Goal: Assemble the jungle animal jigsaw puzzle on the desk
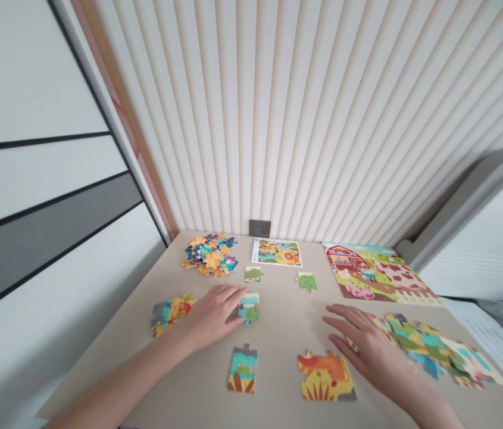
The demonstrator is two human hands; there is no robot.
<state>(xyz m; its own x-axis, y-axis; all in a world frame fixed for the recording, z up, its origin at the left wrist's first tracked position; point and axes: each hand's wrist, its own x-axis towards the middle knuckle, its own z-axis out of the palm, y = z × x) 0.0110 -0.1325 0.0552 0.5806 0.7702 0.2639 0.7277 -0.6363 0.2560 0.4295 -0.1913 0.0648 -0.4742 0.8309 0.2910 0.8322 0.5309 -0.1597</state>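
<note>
My left hand (219,313) has its thumb and forefinger at opposite edges of joined jigsaw puzzle pieces (252,310) showing a green bush and blue water. The pieces lie on the table. My right hand (362,338) is open, fingers spread low over the table and empty. Below its fingertips lies a joined orange lion section (326,376). To its right is a heap of loose puzzle pieces (425,342), partly behind the hand. A frog section (243,369) sits nearer me. Two green-bush pieces, the left (253,274) and the right (307,281), lie farther back.
A pile of puzzle pieces (209,255) stands at the back left, with another small group (171,313) beside my left forearm. At the back are a reference picture card (277,252) and a farm picture (380,274). A ribbed wall with a socket (260,227) borders the table.
</note>
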